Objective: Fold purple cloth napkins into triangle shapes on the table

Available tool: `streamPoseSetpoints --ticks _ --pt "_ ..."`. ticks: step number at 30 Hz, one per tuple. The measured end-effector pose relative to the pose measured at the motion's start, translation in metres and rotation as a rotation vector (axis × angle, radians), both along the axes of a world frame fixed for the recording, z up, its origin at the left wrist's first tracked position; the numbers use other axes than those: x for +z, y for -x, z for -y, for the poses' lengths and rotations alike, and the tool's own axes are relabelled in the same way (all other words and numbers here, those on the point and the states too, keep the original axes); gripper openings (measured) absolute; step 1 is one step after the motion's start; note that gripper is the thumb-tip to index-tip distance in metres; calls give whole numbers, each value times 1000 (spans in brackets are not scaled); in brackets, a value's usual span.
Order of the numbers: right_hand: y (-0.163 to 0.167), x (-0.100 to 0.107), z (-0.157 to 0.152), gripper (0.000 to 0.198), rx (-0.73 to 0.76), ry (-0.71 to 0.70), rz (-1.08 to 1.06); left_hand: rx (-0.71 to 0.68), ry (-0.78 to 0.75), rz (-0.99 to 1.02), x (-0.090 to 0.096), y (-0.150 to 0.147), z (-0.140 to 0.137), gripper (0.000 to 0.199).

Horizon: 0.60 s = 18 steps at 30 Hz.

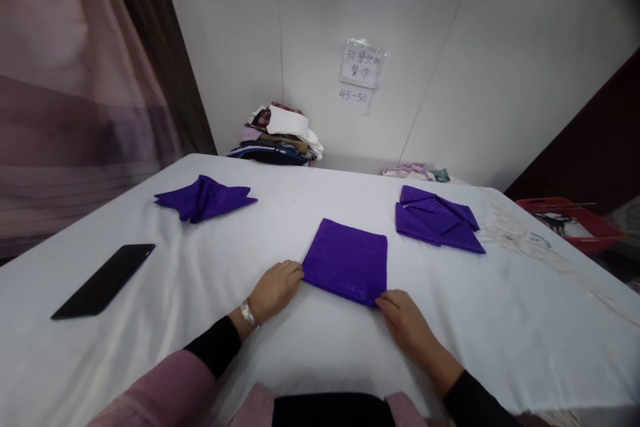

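A purple napkin [346, 260], folded into a square, lies on the white-covered table in front of me. My left hand [277, 289] pinches its near left corner. The near right corner is between the fingers of my right hand [404, 320]. Farther back on the left sits a purple napkin folded into a pointed shape [204, 199], with tips sticking out to both sides. On the right lies another folded purple napkin [436, 220], flat and angular with layered flaps. Neither hand touches these two.
A dark flat tablet-like slab [104, 281] lies at the left on the white tablecloth [320, 353]. Behind the table, a stack of folded clothes [280, 137] and more cloth [410, 171] stand by the wall. A red basket [575, 221] is beyond the right edge.
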State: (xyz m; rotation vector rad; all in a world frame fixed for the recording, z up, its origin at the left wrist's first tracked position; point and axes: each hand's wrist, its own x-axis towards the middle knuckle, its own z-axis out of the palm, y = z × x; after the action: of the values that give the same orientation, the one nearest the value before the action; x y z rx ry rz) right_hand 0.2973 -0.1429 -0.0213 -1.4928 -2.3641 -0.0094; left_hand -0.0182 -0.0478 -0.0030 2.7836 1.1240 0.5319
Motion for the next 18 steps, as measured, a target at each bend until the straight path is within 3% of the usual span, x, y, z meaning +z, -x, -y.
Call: streamPoseSetpoints --ticks 4,7,12,18 --pt "14 10 14 33 32 123 -2 -34 89 25 4 15 4 21" --pt "19 30 6 37 51 186 -60 46 74 96 4 4 3 25" --pt "58 58 -48 46 195 178 -162 157 42 64 -17 -31 -2 40" --pt "128 39 -112 65 416 374 -63 157 -12 -3 -40 -43 0 56"
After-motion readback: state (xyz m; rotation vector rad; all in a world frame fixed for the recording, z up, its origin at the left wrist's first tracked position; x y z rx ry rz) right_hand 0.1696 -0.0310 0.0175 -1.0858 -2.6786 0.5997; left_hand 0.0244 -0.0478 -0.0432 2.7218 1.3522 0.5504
